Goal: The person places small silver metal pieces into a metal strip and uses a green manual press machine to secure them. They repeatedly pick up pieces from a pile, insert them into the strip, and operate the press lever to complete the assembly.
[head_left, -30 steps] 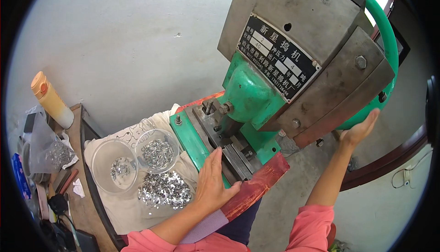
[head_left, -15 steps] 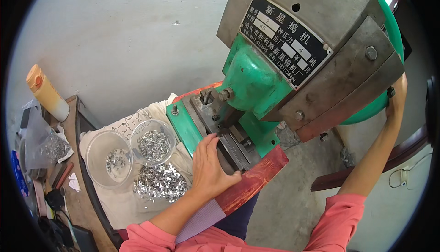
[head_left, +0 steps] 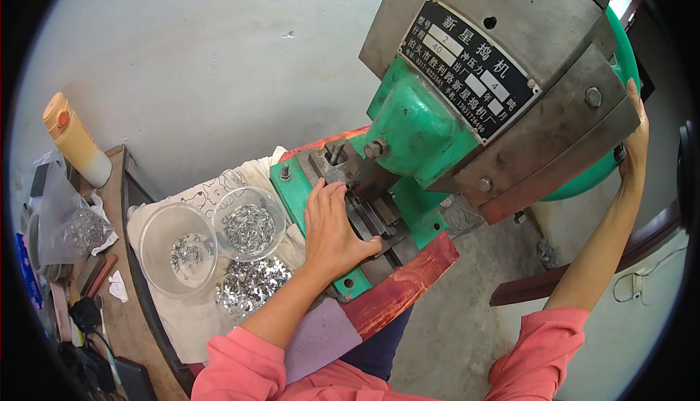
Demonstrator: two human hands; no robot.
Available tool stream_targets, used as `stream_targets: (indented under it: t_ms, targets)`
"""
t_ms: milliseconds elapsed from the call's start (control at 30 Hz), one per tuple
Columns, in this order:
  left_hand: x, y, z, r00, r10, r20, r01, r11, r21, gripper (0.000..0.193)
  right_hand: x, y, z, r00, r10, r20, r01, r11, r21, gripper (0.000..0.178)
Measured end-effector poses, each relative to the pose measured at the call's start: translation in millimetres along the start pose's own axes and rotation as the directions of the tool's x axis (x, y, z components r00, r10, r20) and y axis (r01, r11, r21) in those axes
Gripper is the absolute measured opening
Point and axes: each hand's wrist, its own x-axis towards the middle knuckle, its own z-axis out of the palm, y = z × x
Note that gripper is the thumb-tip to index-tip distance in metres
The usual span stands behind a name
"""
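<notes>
A green and grey hand press (head_left: 419, 120) stands at centre-right, tilted in the picture. My left hand (head_left: 332, 230) lies over the left side of its metal die slide (head_left: 378, 219), fingertips at the far part and thumb at the near end; part of the slide is hidden under the palm. Out to the right, my right hand (head_left: 636, 142) is on the rim of the green handwheel (head_left: 628, 51), its fingers pointing up along it. Left of my left hand are a pile of small shiny metal pieces (head_left: 251, 284) and a clear tub (head_left: 250, 224) of similar pieces.
A second clear tub (head_left: 164, 248) with a few pieces stands on the pale cloth (head_left: 171, 321). On the wooden table (head_left: 142, 328) at left are a yellow bottle (head_left: 76, 138), a plastic bag (head_left: 62, 219) and tools. A red wooden board (head_left: 408, 277) edges the press.
The die slide and my left hand have moved farther in, uncovering part of the green base. More of my right hand's fingers show on the wheel. The view has shifted slightly.
</notes>
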Motion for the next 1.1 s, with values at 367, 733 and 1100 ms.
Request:
stream_targets:
  t_ms: [367,733,1100]
  targets:
    - [9,-3,-5,0.999,-0.027,0.038,0.028,0.999,-0.042,0.096,46,5,-21,0.978,0.063,0.200,-0.073,0.996,0.044,0.073]
    - [11,-5,-6,0.999,-0.032,0.033,0.034,0.998,-0.058,0.095,73,1,-20,0.987,-0.137,0.084,0.136,0.991,0.017,0.054]
    - [10,-9,-5,0.999,-0.026,0.023,0.028,0.998,-0.049,0.099,43,30,-30,0.996,-0.082,0.041,0.080,0.996,0.050,0.042]
